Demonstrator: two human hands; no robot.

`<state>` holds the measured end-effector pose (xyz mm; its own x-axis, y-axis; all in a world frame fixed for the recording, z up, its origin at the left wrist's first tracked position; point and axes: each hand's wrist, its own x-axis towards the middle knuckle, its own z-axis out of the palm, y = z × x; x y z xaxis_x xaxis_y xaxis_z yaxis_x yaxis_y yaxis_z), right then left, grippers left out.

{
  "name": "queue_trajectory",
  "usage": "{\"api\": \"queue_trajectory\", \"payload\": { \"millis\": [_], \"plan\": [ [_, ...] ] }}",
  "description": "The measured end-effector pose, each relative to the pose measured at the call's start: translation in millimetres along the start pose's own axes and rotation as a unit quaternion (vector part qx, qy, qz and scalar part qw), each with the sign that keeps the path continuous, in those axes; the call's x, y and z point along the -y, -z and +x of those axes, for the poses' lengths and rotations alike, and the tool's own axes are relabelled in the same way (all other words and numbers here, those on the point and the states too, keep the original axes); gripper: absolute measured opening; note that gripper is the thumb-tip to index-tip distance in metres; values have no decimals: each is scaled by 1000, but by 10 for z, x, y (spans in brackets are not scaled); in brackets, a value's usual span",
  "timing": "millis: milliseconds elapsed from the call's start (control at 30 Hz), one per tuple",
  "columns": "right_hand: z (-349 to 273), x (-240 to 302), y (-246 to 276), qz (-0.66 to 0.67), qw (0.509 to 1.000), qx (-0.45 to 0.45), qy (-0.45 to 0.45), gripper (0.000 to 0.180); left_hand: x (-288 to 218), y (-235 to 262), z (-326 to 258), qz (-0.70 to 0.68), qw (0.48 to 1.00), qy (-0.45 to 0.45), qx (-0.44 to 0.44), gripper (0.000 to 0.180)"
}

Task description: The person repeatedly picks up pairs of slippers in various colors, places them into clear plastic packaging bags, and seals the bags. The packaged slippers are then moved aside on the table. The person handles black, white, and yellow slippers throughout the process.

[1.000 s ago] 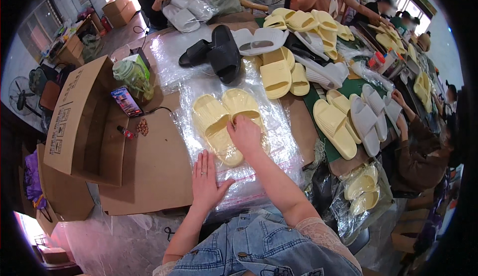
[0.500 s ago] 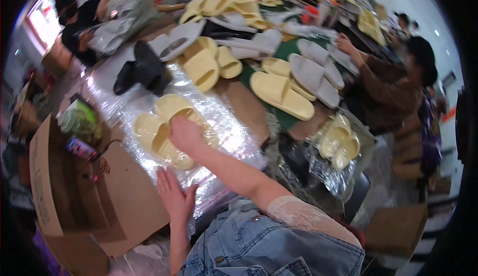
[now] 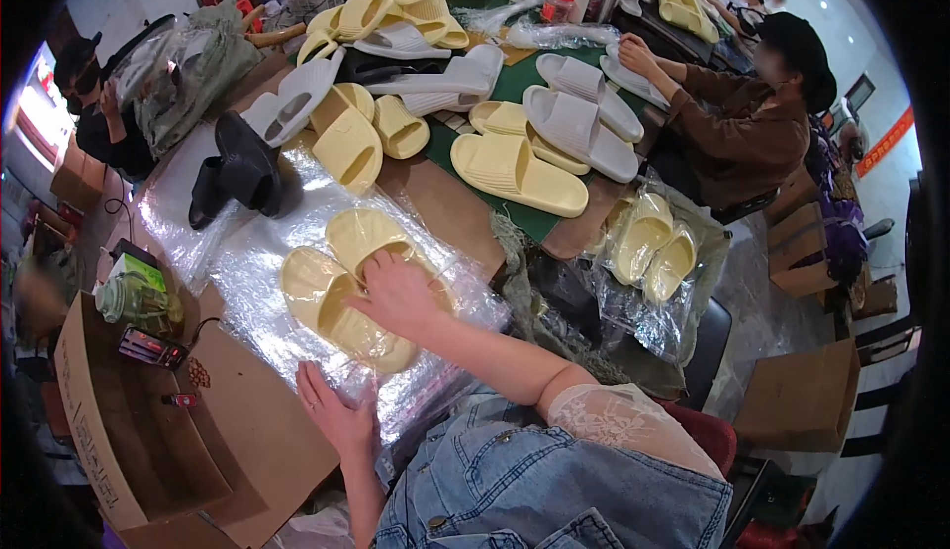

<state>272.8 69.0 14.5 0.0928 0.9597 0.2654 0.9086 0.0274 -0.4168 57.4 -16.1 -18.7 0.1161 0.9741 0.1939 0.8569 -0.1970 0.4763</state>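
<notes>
A pair of pale yellow slide slippers (image 3: 371, 339) lies side by side on a stack of shiny clear plastic bags (image 3: 259, 297); the film seems to cover the pair too, though I cannot be sure. Over the slippers' middle rests my right hand (image 3: 401, 294), its fingers spread and the thumb apart. My left hand (image 3: 338, 412) lies at the near edge of the plastic, just below the slippers, with fingers stretched out. Behind the pair, a pair of black slippers (image 3: 242, 168) sits on the same plastic.
Yellow slippers (image 3: 520, 173) and grey slippers (image 3: 579, 118) crowd the table's far side. An open cardboard box (image 3: 94, 420) stands at left, near a lidded jar (image 3: 139, 301) and a phone (image 3: 153, 346). Bagged yellow slippers (image 3: 653, 247) lie at right. A co-worker (image 3: 757, 123) sits beyond.
The view has shifted, so the table's things appear farther left. My right hand stays on the slippers, its fingers now more spread. My left hand remains at the plastic's near edge.
</notes>
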Motion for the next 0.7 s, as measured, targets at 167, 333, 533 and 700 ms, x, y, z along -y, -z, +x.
{"api": "queue_trajectory", "payload": {
  "millis": [167, 333, 533, 700],
  "plan": [
    [179, 137, -366, 19, 999, 26, -34, 49, -14, 45, 2, 39, 998, -34, 22, 93],
    [268, 101, -588, 101, 994, -46, 4, 31, -30, 24, 14, -21, 1000, -4, -3, 104],
    [35, -332, -37, 149, 986, 47, 57, 31, 67, -30, -6, -12, 1000, -10, -13, 109],
    [-587, -1221, 1300, 99, 972, 184, 107, 40, -57, 14, 17, -20, 1000, 4, -4, 108]
  ]
}}
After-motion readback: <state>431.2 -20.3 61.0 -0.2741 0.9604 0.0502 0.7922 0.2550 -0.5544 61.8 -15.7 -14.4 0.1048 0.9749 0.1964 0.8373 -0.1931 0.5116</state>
